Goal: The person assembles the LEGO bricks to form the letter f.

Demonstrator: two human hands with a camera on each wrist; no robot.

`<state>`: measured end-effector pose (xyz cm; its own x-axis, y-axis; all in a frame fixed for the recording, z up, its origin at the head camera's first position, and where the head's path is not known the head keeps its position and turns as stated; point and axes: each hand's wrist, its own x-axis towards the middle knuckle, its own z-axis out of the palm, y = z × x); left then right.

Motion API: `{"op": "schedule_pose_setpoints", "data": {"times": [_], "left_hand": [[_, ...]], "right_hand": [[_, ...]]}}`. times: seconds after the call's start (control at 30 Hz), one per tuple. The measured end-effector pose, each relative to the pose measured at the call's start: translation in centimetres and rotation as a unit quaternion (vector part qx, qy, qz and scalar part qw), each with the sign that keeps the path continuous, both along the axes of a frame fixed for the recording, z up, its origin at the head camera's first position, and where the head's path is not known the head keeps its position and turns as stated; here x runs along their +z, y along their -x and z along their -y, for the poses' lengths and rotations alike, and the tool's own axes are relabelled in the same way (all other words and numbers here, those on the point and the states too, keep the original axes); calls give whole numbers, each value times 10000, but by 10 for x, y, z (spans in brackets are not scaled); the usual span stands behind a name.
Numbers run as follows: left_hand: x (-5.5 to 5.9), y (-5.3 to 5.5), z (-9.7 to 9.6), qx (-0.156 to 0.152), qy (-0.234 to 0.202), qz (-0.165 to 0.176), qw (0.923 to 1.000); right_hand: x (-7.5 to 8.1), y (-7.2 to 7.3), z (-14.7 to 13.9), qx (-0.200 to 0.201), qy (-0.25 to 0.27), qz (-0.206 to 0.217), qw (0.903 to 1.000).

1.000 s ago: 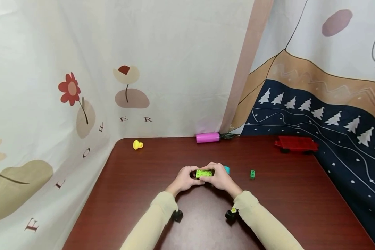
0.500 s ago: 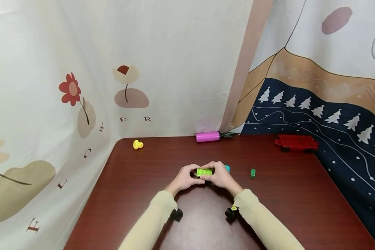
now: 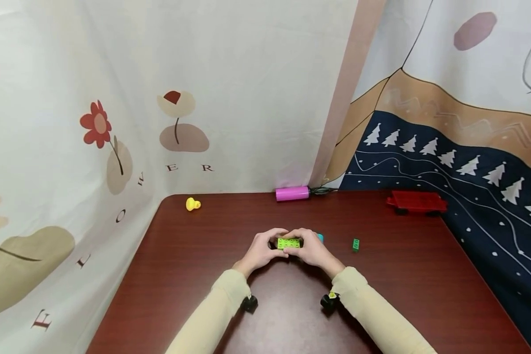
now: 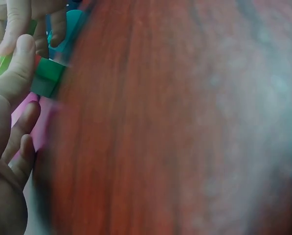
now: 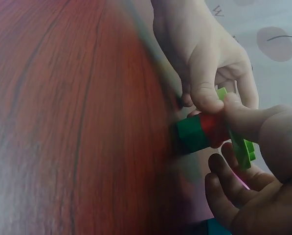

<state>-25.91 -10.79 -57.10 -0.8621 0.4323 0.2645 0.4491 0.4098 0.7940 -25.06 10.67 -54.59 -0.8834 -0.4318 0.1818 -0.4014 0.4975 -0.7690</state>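
Observation:
Both hands hold a small stack of toy bricks in front of the body. On top is a flat lime-green studded brick (image 3: 288, 243). In the right wrist view a red brick (image 5: 213, 129) sits under it, with a dark green brick (image 5: 190, 133) at the bottom. My left hand (image 3: 260, 250) grips the stack from the left, its thumb by the red and lime-green bricks. From the right, my right hand (image 3: 313, 250) pinches the lime-green brick, thumb along its near side. The left hand's far fingers are partly hidden. Just behind the right hand shows a cyan piece (image 3: 320, 237), mostly covered.
A small green brick (image 3: 356, 245) lies right of the hands on the brown table (image 3: 194, 305). Farther back are a yellow knob-shaped toy (image 3: 192, 204), a pink-purple cylinder (image 3: 292, 193) with a dark end, and a red wheeled toy (image 3: 417, 202). Printed cloth (image 3: 256, 98) hangs behind the table.
The hands stay around the stack in almost the same place. The left hand's upper fingers have shifted slightly toward the right hand. The head view has moved a little.

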Motion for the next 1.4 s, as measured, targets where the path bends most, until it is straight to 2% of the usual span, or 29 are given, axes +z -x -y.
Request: {"op": "schedule_pose_setpoints", "data": {"times": [0.17,0.27,0.43,0.67,0.77,0.87,1.0,1.13,1.4], "left_hand": [[-3,-1,0,42,-49,-29,10000],[-3,-2,-2,34,-62,4,10000],[-2,-3,-5,44,-115,222,9997],[-1,-2,-4,41,-137,688,9975],[1,0,-4,26,-112,789,9968],[1,1,-3,1,-98,824,9965],[-1,1,-1,-15,-53,908,9959],[-1,1,1,-15,-73,907,9959],[-3,-2,-1,28,-139,939,9955]], "right_hand": [[1,-1,-4,212,-225,-243,9992],[5,-3,-10,171,-359,-517,9979],[11,-10,-34,-253,-230,-1005,9943],[15,-15,-92,-909,-219,-1362,9863],[14,-12,-120,-1223,-273,-1219,9846],[11,-11,-145,-1463,-310,-831,9853],[3,-12,-166,-1523,-474,-288,9868],[-6,-12,-172,-1411,-668,-31,9877],[-10,-15,-171,-1389,-828,5,9868]]}}
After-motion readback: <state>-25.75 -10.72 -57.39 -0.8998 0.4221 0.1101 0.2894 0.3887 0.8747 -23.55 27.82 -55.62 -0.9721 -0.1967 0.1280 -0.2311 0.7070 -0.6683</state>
